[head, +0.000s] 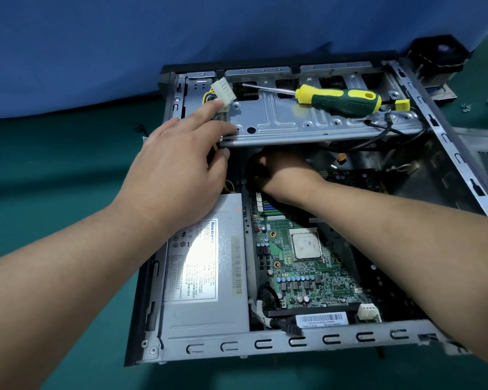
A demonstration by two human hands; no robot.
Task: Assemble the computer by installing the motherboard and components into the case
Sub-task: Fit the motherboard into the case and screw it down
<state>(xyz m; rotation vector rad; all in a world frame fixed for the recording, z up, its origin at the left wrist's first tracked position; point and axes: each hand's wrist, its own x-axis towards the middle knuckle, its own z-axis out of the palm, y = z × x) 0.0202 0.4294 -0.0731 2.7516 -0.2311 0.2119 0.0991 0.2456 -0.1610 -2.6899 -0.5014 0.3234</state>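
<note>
The open case lies flat on the green tabletop, lid off, so that everything inside can be reached from above. Along its left side sits the grey power supply, and beside it the green motherboard lies on the case floor with its square processor bare, no cooler on it yet. Across the far half a metal drive tray spans the case, roofing over the back edge of the board and making that corner dark and cramped. The left hand is spread loosely, fingers straight, resting against the tray's left corner, its forefinger touching a white plug on the power cables; it seems to be steadying or lifting the tray and keeping the wires aside. The right hand reaches under the tray to the far end of the board with fingers curled around something dark; I cannot tell what it grips, likely a connector or cable bundle being seated. The tray and the loose black cables draped at its right end are what crowd that reach. A yellow-and-green screwdriver lies parked on top of the tray, handy but liable to roll off if the tray tips. Beyond the case's far right corner stands a black cooler fan, apparently awaiting fitting, and a few small screws lie on the tabletop near it.
</note>
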